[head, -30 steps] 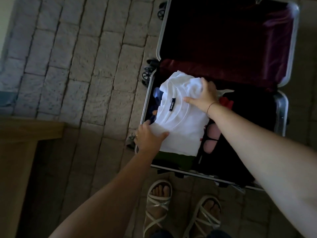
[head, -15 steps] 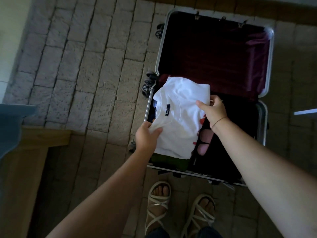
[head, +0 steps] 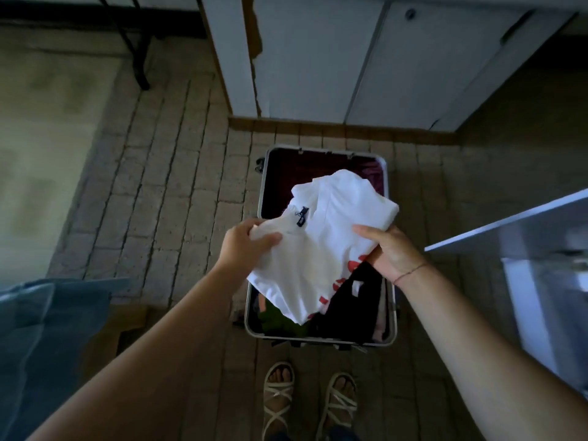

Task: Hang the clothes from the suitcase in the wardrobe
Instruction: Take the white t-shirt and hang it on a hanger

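Observation:
A folded white T-shirt (head: 331, 230) with a dark neck label and red print hangs above the open suitcase (head: 321, 340) on the brick floor. My left hand (head: 243, 246) grips the shirt at its collar side. My right hand (head: 389, 249) holds its right edge from below, thumb on top. Inside the suitcase lie a black garment (head: 353, 303), a green one (head: 276, 319) and other clothes, partly hidden by the shirt. The pale wardrobe (head: 318, 58) stands just behind the suitcase, its doors closed.
A bed corner with blue bedding (head: 47, 329) is at the left. A white open door or panel (head: 525, 243) juts in from the right. A dark metal stand leg (head: 136, 49) stands at the back left. My sandalled feet (head: 308, 399) are in front of the suitcase.
Both hands have lifted the white shirt up out of the suitcase. The view has risen and pulled back, bringing the wardrobe into sight.

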A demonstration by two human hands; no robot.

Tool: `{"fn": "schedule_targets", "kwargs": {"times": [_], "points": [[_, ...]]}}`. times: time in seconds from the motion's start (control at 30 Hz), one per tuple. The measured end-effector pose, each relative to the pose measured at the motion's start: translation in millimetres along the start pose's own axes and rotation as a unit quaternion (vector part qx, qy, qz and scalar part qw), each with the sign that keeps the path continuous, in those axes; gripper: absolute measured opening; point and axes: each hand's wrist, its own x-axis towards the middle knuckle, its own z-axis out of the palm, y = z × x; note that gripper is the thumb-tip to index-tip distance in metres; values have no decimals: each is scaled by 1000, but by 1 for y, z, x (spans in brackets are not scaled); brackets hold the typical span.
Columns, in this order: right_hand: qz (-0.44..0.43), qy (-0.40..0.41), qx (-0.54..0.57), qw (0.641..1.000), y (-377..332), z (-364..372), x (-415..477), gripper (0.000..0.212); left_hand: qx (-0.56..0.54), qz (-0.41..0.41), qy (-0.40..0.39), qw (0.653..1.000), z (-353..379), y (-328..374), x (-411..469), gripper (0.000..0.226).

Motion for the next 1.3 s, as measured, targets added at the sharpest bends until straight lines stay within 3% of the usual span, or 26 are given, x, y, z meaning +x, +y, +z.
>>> {"fn": "schedule_targets", "kwargs": {"times": [0.13, 0.27, 0.37, 0.53, 0.6, 0.73, 0.83, 1.0, 1.13, 1.3], "points": [[-42, -18, 1, 999, -74, 12, -75, 48, 37, 98, -35, 994, -35, 109, -39, 17], [-104, 82, -73, 988, -145, 19, -139, 101, 69, 202, -96, 972, -62, 211, -72, 14], [-167, 138, -131, 968, -201, 29, -189, 110, 88, 283, -140, 945, -71, 287, -102, 11], [-276, 222, -208, 912, -288, 35, -283, 83, 108, 406, -206, 884, -67, 403, -166, 14], [-325, 259, -190, 889, -315, 24, -317, 56, 104, 454, -230, 855, -57, 444, -192, 21], [-391, 337, -176, 838, -352, -5, -382, 51, 101, 518, -278, 803, -24, 509, -241, 12], [-416, 402, -163, 799, -367, -29, -432, 26, 89, 543, -327, 769, 13, 544, -283, 12], [-437, 488, -126, 745, -378, -76, -506, 29, 67, 570, -373, 729, 89, 579, -349, 6], [-484, 525, -73, 696, -383, -122, -557, 19, 69, 579, -398, 708, 156, 593, -387, 5], [-500, 549, -41, 669, -389, -194, -604, 33, 93, 573, -435, 689, 232, 599, -418, 22]]}}
